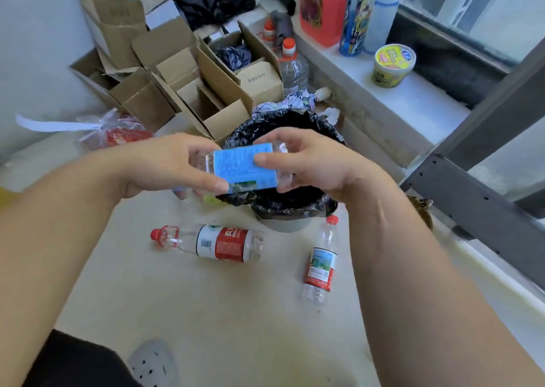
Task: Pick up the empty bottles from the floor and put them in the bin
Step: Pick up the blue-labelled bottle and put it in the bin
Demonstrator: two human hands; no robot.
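Floor: two red-capped empty bottles, the larger (212, 243) lying just before the bin (283, 209), the smaller (321, 262) beside it; open cardboard boxes (177, 82) behind. Bin: black-lined, contents not discernible. Left hand (165, 165) and right hand (318, 162) both closed on a blue-labelled bottle (244, 167), held over the bin's rim.

Left hand (165, 165) and right hand (312, 162) — both gripping, arms outstretched

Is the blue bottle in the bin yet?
Not yet. Both hands, left hand and right hand, hold the blue bottle sideways above the bin.
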